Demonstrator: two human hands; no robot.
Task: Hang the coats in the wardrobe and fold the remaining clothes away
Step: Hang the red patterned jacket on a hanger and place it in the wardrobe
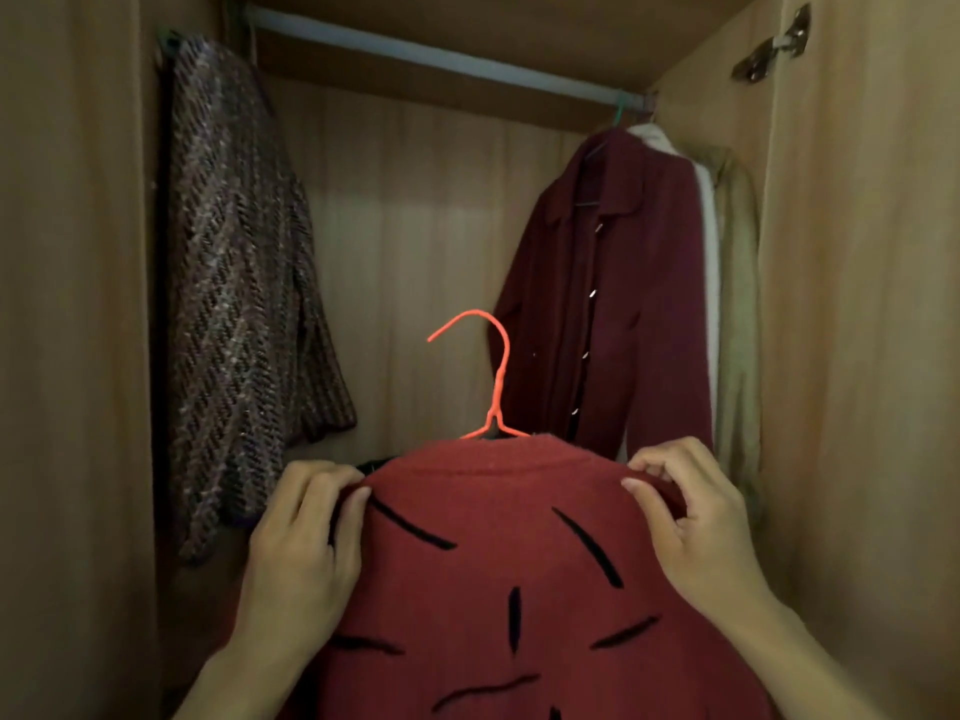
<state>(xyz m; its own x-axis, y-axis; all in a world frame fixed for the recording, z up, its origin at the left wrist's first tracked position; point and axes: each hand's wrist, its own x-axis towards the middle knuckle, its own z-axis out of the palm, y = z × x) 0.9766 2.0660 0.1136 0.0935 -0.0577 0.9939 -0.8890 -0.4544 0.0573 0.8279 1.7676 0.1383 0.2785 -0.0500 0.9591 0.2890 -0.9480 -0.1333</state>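
Note:
A red knitted coat [498,553] with black dash marks hangs on an orange wire hanger [493,376], held up in front of the open wardrobe. My left hand [301,553] grips its left shoulder and my right hand [696,522] pinches its right shoulder. The hanger's hook points left and sits well below the grey rail [441,57], touching nothing.
A dark tweed coat [239,283] hangs at the rail's left end. A maroon coat [613,293], a white garment [709,241] and a beige garment [737,314] hang at the right end. Wooden side walls [857,356] flank the gap in the middle.

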